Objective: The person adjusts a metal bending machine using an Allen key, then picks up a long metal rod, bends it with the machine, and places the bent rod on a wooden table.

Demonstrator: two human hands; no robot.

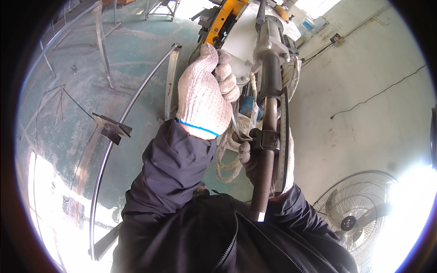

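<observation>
While right hand (290, 164) clasps threaded rod (262, 182), left hand (204, 94), apparently gripping a metal handle (236, 128), could slip if tugged crooked.

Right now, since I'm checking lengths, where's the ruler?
In the head view, right of centre, the ruler runs just right of the threaded rod, by the right hand.

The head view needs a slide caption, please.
Gloved right hand at a threaded rod; gloved left hand curled nearby.

a dark threaded rod (262, 182), bright at its near end, runs lengthwise through a black collar (268, 140); a long graduated ruler (283, 145) stands along its right side, beside the collar.
</observation>
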